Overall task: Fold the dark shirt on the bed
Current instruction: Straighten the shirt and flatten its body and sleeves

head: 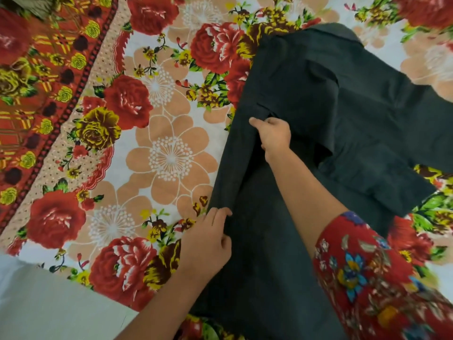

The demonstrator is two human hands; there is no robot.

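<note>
Floral sleeve [367, 271]; left hand [208, 241] pinches dark shirt [306, 82] edge, right hand [272, 133] grips it beyond.

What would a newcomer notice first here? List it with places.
The dark shirt lies right of centre on a floral bedsheet blazing with red roses. The left grip pinches its folded edge near the bottom; the right grip holds the fold higher, at mid-frame.

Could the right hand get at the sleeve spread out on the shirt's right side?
Probably yes: the sleeve lies flat and uncovered beside the right hand, but that hand grips a fold of the dark shirt and must let go first.
</note>
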